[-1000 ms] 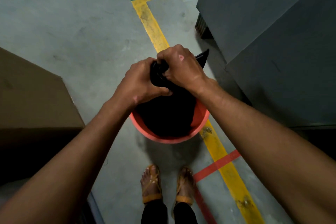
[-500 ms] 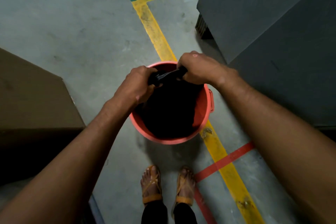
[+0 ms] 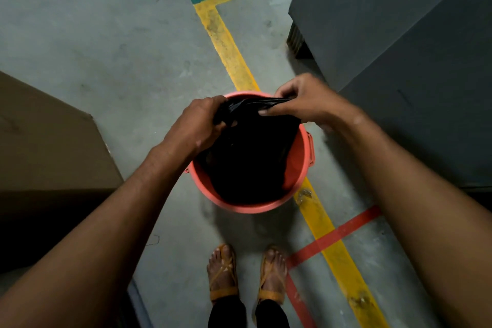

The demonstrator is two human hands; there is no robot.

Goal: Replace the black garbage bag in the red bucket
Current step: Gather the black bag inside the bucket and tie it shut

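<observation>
A red bucket [image 3: 300,168] stands on the concrete floor just ahead of my feet. A black garbage bag [image 3: 253,157] hangs down into it and fills most of its opening. My left hand [image 3: 198,124] grips the bag's top edge over the bucket's far left rim. My right hand [image 3: 300,102] pinches the same edge over the far right rim. The edge is stretched taut between both hands. The bucket's bottom is hidden by the bag.
A brown cardboard box [image 3: 50,141] lies close on the left. A tall grey cabinet [image 3: 399,48] stands on the right, near the bucket. Yellow, green and red floor tape [image 3: 226,42] runs under and past the bucket. My sandalled feet [image 3: 246,274] are just behind it.
My hands have moved apart, lowering and spreading the bunched bag's top edge across the bucket's far side. The right hand shifted right.
</observation>
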